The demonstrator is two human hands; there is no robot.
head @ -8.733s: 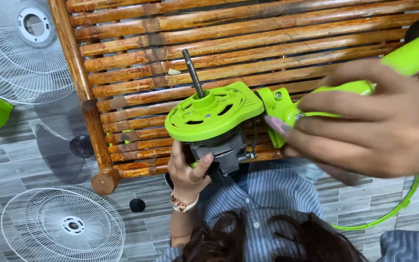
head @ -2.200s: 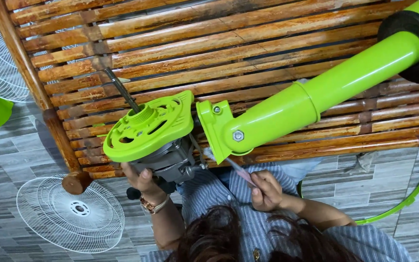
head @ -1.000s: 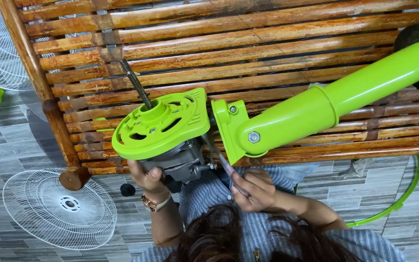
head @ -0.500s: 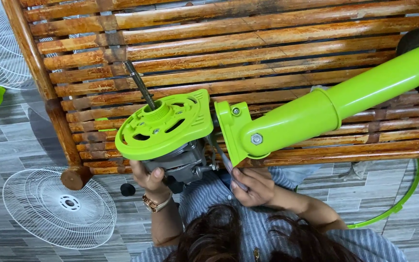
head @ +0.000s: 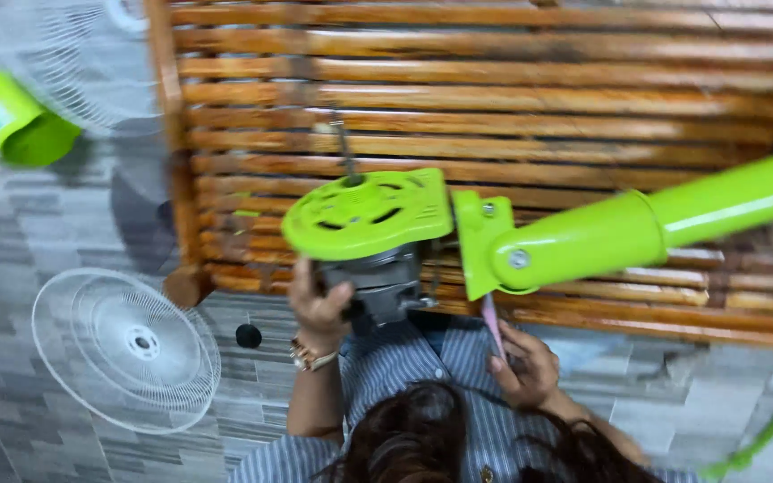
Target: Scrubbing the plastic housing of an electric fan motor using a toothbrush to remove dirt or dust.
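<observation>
The left hand (head: 319,300) wraps its grip around the grey fan motor (head: 378,282), which sits at the picture's centre under a lime-green round housing (head: 367,213) with a metal shaft (head: 345,154) pointing toward 12 o'clock. At 3 o'clock of the motor a lime-green stand tube (head: 646,228) meets it at a bracket. The right hand (head: 522,367), at 5 o'clock, closes its grip on a pink-handled screwdriver (head: 491,317) aimed up at the bracket. A white fan grille (head: 123,349) lies on the floor at 8 o'clock, beside the wooden slatted bench (head: 494,80).
</observation>
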